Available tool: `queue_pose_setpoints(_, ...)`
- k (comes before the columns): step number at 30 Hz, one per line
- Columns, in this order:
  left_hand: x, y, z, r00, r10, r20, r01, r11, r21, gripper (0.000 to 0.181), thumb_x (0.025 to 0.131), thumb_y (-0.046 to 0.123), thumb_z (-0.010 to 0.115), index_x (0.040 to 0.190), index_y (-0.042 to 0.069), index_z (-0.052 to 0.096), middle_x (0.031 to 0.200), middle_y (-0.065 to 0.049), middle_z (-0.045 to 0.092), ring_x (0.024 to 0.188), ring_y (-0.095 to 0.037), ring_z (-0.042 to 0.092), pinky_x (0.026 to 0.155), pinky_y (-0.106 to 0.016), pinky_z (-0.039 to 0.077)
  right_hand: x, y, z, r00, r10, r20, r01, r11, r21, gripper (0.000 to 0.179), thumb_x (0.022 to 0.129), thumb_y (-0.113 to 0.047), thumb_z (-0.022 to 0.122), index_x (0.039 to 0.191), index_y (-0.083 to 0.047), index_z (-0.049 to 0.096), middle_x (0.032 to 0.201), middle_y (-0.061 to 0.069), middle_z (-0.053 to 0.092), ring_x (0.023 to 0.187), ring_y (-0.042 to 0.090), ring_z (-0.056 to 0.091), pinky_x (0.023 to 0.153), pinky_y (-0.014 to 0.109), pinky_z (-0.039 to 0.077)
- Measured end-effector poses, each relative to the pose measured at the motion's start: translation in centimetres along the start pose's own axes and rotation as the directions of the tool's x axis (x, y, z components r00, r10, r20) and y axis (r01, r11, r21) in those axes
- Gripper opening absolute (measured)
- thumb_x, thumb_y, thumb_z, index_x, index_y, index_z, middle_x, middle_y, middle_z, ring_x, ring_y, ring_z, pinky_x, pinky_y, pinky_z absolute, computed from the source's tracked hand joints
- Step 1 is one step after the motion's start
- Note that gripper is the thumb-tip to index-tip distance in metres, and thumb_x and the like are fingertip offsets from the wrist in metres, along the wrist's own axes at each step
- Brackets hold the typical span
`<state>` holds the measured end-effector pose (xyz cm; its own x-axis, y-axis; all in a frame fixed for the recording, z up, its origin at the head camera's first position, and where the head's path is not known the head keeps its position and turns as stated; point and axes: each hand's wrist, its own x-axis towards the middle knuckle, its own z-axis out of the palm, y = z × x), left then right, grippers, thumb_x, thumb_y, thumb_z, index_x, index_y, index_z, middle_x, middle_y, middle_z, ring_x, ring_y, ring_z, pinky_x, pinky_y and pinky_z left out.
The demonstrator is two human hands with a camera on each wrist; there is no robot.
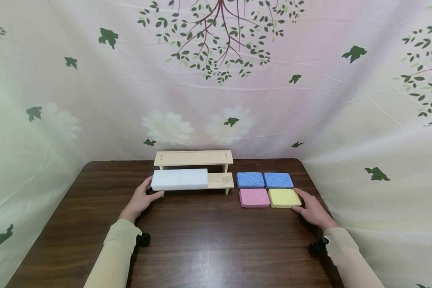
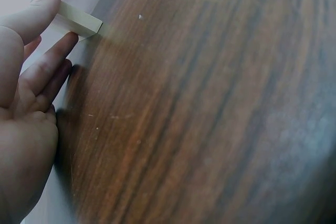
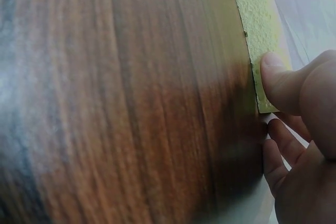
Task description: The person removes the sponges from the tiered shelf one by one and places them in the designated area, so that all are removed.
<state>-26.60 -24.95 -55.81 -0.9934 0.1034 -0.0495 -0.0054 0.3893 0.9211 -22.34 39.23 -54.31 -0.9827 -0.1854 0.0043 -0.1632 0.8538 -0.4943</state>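
Note:
A two-tier wooden rack (image 1: 193, 158) stands near the table's back edge. On its lower tier (image 1: 221, 181) two white sponge-like blocks lie end to end. My left hand (image 1: 140, 201) holds the outer end of the left white block (image 1: 166, 181), thumb at the front and fingers at the end and behind. To the rack's right, my right hand (image 1: 314, 209) pinches the right side of a yellow sponge (image 1: 284, 198), thumb (image 3: 274, 72) on its front edge. Beside it lies a pink sponge (image 1: 254, 198); behind them are two blue sponges (image 1: 250, 180).
The dark wood-grain table (image 1: 209, 240) carries the rack and sponges. A patterned cloth (image 1: 209, 96) hangs close behind the table and along its sides. The rack's upper tier stands behind and above the white blocks.

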Motion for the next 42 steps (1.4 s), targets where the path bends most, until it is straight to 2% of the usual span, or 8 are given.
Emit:
queue_pose_setpoints(3,0.0,-0.1,0.0,1.0,-0.003,-0.001,0.003,1.0,-0.004,0.09,0.098,0.027,0.078,0.168,0.011,0.023,0.164,-0.021,0.041,0.151,-0.041,0.033,0.12,-0.064,0.026,0.1,0.2,0.0,1.0,-0.004,0.0,0.004,1.0,0.001,0.071,0.099,-0.008,0.072,0.156,0.011,0.035,0.154,0.038,0.043,0.138,0.058,0.041,0.109,0.072,0.034)
queue_pose_setpoints(4,0.3,-0.7,0.0,1.0,0.001,-0.004,-0.001,1.0,-0.003,0.092,0.097,0.029,0.079,0.168,0.012,0.023,0.164,-0.02,0.042,0.151,-0.04,0.033,0.12,-0.064,0.026,0.1,0.2,0.0,1.0,-0.007,-0.002,0.007,1.0,0.001,0.071,0.099,-0.008,0.072,0.156,0.011,0.036,0.153,0.038,0.043,0.138,0.058,0.041,0.108,0.072,0.034)
queue_pose_setpoints(14,0.3,-0.7,0.0,1.0,0.002,0.004,-0.002,1.0,-0.015,0.094,0.097,0.028,0.079,0.169,0.01,0.02,0.165,-0.022,0.039,0.151,-0.042,0.032,0.119,-0.066,0.026,-0.1,0.0,-0.1,1.0,0.011,0.015,-0.012,0.999,0.031,0.079,0.099,-0.012,0.074,0.16,0.008,0.028,0.159,0.037,0.036,0.142,0.058,0.035,0.11,0.073,0.031)
queue_pose_setpoints(21,0.5,-0.8,0.2,1.0,-0.002,-0.001,0.002,1.0,-0.014,0.092,0.098,0.027,0.079,0.168,0.011,0.022,0.165,-0.021,0.04,0.152,-0.041,0.032,0.12,-0.064,0.025,-0.5,-0.6,-1.0,0.999,0.019,-0.045,-0.017,0.999,0.032,0.099,0.09,-0.023,0.086,0.162,0.006,0.025,0.155,0.035,0.04,0.122,0.049,0.055,0.093,0.062,0.05)
queue_pose_setpoints(26,0.8,-0.8,0.3,1.0,-0.004,0.004,0.004,1.0,-0.021,0.09,0.099,0.019,0.076,0.168,0.004,0.02,0.165,-0.025,0.036,0.152,-0.044,0.029,0.121,-0.066,0.022,-0.2,-2.0,-1.6,0.993,0.034,-0.11,-0.027,0.997,0.065,0.104,0.088,-0.026,0.089,0.163,0.005,0.024,0.158,0.034,0.037,0.13,0.053,0.049,0.1,0.068,0.047)
queue_pose_setpoints(30,0.7,-0.7,0.2,1.0,-0.002,0.002,0.002,1.0,-0.014,0.091,0.099,0.022,0.077,0.168,0.006,0.02,0.166,-0.024,0.036,0.153,-0.043,0.029,0.121,-0.065,0.022,0.4,-3.6,-1.6,0.988,0.023,-0.155,-0.006,0.994,0.107,0.105,0.088,-0.028,0.088,0.163,0.004,0.023,0.16,0.034,0.036,0.133,0.054,0.047,0.103,0.07,0.044)
queue_pose_setpoints(36,0.5,-0.8,0.1,1.0,0.007,-0.007,-0.007,1.0,-0.015,0.093,0.096,0.032,0.08,0.168,0.012,0.024,0.165,-0.02,0.04,0.152,-0.04,0.032,0.121,-0.063,0.025,1.5,-6.4,-0.7,0.983,-0.021,-0.182,0.054,0.983,0.175,0.102,0.093,-0.03,0.084,0.167,-0.004,0.018,0.163,0.028,0.036,0.142,0.051,0.04,0.11,0.069,0.039)
queue_pose_setpoints(42,0.3,-0.9,0.1,1.0,0.005,-0.011,-0.005,0.999,-0.036,0.094,0.094,0.034,0.082,0.167,0.013,0.026,0.164,-0.018,0.042,0.152,-0.038,0.031,0.121,-0.062,0.024,2.7,-10.2,0.4,0.978,-0.107,-0.18,0.139,0.974,0.179,0.093,0.094,-0.029,0.082,0.166,-0.012,0.026,0.163,0.021,0.04,0.144,0.045,0.042,0.109,0.068,0.042)
